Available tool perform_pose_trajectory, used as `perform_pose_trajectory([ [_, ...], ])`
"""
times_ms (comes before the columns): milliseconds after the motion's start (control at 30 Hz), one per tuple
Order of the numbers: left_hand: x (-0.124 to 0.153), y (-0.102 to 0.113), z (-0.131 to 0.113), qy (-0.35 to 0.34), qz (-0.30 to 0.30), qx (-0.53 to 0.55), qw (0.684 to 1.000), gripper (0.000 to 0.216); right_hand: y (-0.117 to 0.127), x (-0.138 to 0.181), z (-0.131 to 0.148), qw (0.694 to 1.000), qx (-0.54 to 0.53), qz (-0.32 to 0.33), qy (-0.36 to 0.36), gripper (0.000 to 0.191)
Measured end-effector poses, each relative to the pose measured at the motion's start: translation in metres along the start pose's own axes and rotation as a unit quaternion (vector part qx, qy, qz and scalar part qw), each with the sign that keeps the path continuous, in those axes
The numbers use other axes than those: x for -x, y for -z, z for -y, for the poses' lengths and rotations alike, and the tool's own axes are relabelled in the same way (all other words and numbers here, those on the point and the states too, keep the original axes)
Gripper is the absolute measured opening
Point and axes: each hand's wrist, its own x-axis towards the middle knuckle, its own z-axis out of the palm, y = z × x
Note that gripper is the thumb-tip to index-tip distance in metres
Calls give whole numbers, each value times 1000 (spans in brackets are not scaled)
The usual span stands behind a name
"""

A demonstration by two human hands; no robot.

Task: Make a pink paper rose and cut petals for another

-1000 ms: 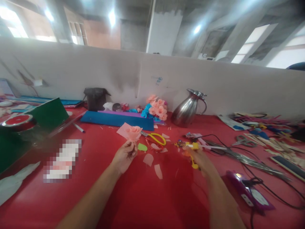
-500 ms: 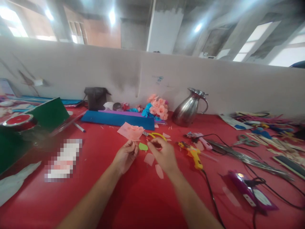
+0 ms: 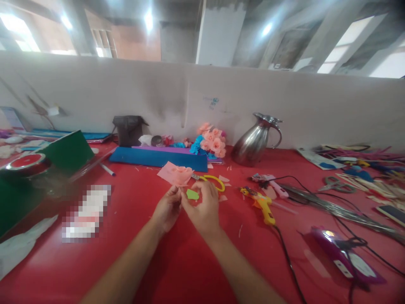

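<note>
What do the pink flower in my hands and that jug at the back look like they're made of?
Pink flower: probably thin matte paper or foam sheet, with soft rolled petals and no shine. Jug: polished metal, likely stainless steel, with bright mirror-like reflections on its silver body.

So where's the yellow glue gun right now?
In the head view, the yellow glue gun lies on the red table, right of both hands, beside the pink glue gun.

This is a craft workshop, where a long red-covered table [image 3: 177, 270] carries a yellow glue gun [image 3: 262, 203], scissors [image 3: 211, 180], wires [image 3: 335, 209], coloured foam sheets [image 3: 158, 156] and finished paper flowers [image 3: 210, 141] against a bare partition wall [image 3: 158, 97] far behind.
</note>
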Motion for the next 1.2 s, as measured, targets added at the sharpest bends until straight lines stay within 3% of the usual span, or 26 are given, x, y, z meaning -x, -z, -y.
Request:
perform_pose_trajectory([
  [233,2,-6,5,2,-6,-36,999,20,-7,-4,-4,999,14,-27,-40,24],
  [467,-1,-1,8,-6,27,-53,998,16,-5,-6,-9,998,1,-61,-24,25],
  [800,1,-5,5,11,-2,-63,998,20,-3,-2,-5,999,-22,-47,-14,21],
  [1033,1,-2,6,23,18,-57,998,15,1,-3,-5,996,-52,-62,-29,22],
  [1200,1,1,4,15,80,-49,995,12,6,1,-11,991,-117,-37,-61,14],
])
